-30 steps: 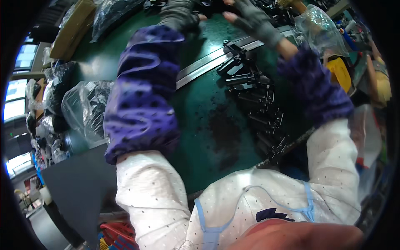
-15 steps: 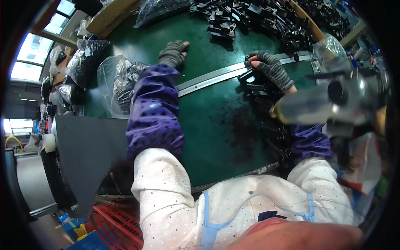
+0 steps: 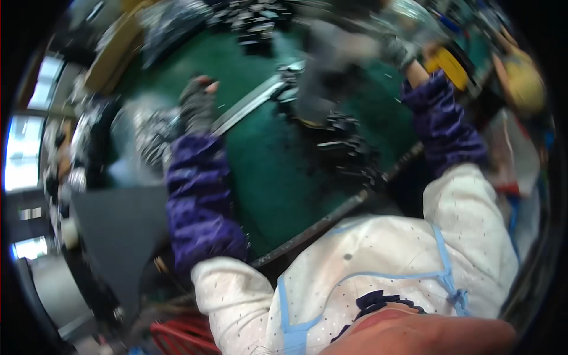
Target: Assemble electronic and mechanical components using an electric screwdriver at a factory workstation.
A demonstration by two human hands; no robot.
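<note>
My left hand (image 3: 199,105), in a grey striped fingerless glove, is over the green table beside the left end of a long silver metal rail (image 3: 248,105). Its fingers look loosely apart, with nothing seen in them. My right hand (image 3: 397,52) reaches to the far right and appears closed around the handle end of a grey pistol-shaped power tool (image 3: 319,74). Motion smears both hand and tool, so the grip's details are hidden. The tool's narrow end points down over black metal parts (image 3: 343,139), and its body covers the rail's far end.
A heap of black metal parts (image 3: 254,21) lies at the back. Plastic bags (image 3: 145,133) crowd the left, with a cardboard box (image 3: 112,50) behind. A grey panel (image 3: 118,231) stands left of my arm. Another person's arm (image 3: 503,77) and a yellow object (image 3: 449,68) are at the right.
The view has turned to the right. My right hand has left the rail and moved right to the power tool, which has swung from the right side to above the parts. My left hand stays near the rail.
</note>
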